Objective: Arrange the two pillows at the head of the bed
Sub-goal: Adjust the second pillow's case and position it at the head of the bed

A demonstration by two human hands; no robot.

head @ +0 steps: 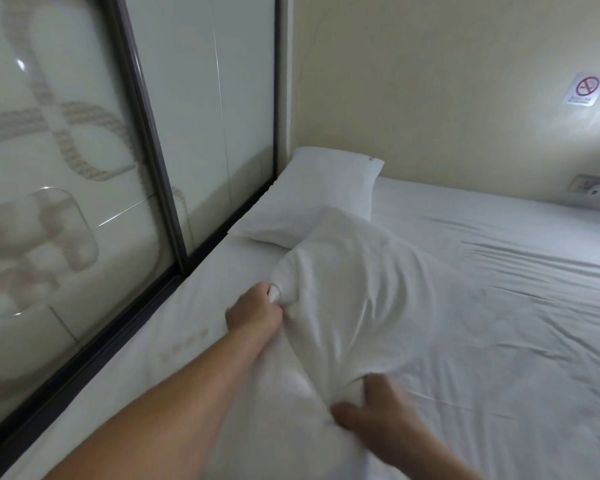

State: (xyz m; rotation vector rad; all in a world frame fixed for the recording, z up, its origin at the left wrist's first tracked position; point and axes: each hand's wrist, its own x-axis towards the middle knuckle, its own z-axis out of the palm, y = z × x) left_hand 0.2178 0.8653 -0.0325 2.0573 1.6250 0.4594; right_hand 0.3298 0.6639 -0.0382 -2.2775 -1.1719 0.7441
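- I see two pillows. The nearer one, a crumpled white fabric pillow [354,299], is lifted off the white bed sheet [499,323] in the middle of the view, bunched and creased where it is gripped.
- The second, a flat rectangular white pillow [312,192], lies in the far corner of the bed, touching the cream wall [430,81] at the head and just beside the glass panel; the held pillow overlaps its near edge from my angle.
- My left hand [257,313] reaches forward on a straight bare arm, fingers clenched tight on a fold at the held pillow's left edge.
- My right hand [378,410] sits lower and nearer, fingers curled into the cloth at the pillow's bottom edge, clamped on it.
- Two hands, both on the one pillow.
- To the left runs a dark-framed frosted glass partition [84,168]; on the wall at right are one no-smoking sign [584,89] and one wall socket [589,184].
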